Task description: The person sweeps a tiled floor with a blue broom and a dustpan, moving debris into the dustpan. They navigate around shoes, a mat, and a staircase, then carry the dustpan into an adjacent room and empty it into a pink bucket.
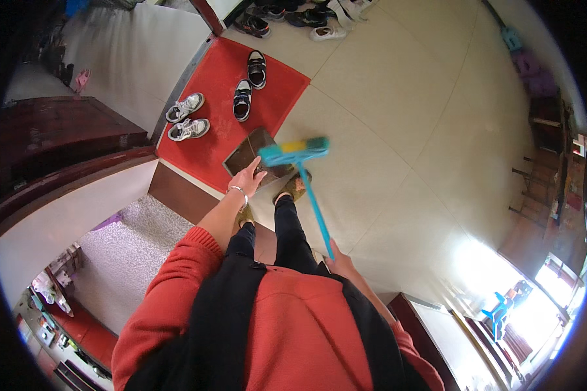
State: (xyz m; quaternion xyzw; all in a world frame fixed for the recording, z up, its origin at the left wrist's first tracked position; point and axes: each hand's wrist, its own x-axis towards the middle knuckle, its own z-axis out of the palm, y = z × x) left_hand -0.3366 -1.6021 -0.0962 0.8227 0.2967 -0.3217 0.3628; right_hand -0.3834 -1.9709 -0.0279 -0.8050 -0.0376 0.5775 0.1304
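My right hand (341,264) grips the turquoise handle (315,210) of a broom near its lower end in the picture. The blurred broom head (294,151) has green and yellow bristles and is raised across the picture's middle. My left hand (248,180), with a bangle at the wrist, reaches forward with thumb and index finger apart. Its index fingertip is beside the left end of the broom head; I cannot tell whether they touch. Behind that hand lies a dark brown, tray-like pan (244,151) with a pale rim, partly over the red mat (220,63).
On the mat are a pair of white-grey sneakers (188,129) and a pair of black-and-white shoes (242,100). More shoes (305,18) line the far wall. My slippered foot (293,188) is close to the pan. A dark red door (73,139) stands left; wooden furniture (533,195) is at right.
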